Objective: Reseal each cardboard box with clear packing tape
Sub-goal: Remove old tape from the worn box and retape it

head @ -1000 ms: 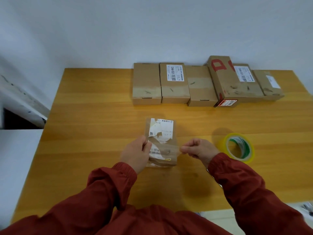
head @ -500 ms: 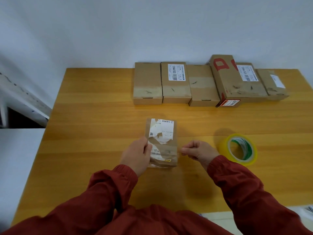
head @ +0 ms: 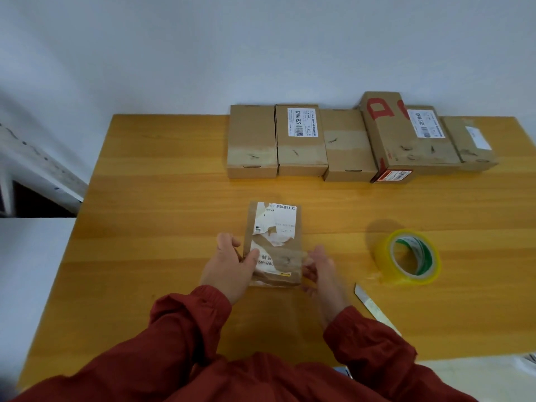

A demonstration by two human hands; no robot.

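Between both hands, the small cardboard box (head: 272,242) is lying; left hand (head: 232,268) and right hand (head: 319,268) fingers are gripping its sides.

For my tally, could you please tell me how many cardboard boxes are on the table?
7: six in a back row and one front box between the left hand and right hand. More may be hidden.

7 cardboard boxes: 6 in back row (head: 301,140), 1 up front (head: 272,227). 1 tape roll (head: 407,256), 1 knife (head: 374,309), 2 hands.
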